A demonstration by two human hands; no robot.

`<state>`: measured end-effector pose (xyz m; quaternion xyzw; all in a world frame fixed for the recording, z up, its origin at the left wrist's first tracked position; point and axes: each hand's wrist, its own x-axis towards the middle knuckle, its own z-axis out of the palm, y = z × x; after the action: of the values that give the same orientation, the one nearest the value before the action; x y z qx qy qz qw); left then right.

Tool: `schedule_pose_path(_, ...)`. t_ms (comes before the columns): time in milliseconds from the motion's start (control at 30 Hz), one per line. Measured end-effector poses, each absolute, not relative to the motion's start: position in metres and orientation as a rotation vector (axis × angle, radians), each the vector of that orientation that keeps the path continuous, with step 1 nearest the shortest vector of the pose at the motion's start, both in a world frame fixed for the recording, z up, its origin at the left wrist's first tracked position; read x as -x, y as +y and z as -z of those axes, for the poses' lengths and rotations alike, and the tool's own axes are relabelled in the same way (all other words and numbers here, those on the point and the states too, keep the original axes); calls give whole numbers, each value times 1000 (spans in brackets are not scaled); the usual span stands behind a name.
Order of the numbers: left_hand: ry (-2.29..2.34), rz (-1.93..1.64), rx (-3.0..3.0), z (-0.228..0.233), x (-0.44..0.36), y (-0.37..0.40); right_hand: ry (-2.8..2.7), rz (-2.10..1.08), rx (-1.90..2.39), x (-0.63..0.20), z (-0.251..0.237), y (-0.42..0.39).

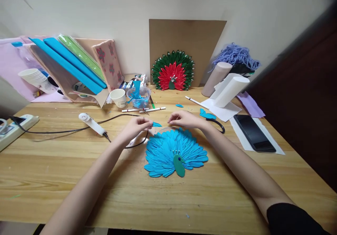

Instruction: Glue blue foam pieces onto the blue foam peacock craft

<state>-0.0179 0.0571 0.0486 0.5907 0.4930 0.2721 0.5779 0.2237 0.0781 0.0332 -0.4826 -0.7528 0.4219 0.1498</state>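
Soft, even indoor light fills the scene, bright enough that colours read clearly, with only faint shadows under the forearms on the table (79, 179) and no harsh glare beyond a dull sheen on the phone (254, 132). The wide lens bends the view, so the table edge curves and things near the left and right borders lean outward and look smeared, while the top right corner falls into a dark, blurred vignette. The centre is sharpest, around the blue fan (175, 153), though the left hand (138, 126) and right hand (184, 119) are slightly soft.
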Motion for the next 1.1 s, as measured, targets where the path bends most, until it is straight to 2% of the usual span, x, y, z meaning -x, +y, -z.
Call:
schedule_pose_path(333, 1144, -423, -1665, -59, 1, 92, -2445, -1125, 1454, -230, -45, 53)
schedule_pose_path(667, 1197, -344, -1794, -59, 0, 87, -2477, -1289, 1389, -240, -39, 60)
schedule_pose_path(867, 1117, -300, -1788, -50, -9, 85, -2596, -1193, 1304, -245, -36, 63)
schedule_pose_path(1100, 1019, -258, -1873, -38, -27, 75, -2552, -1255, 1367, -243, -38, 64)
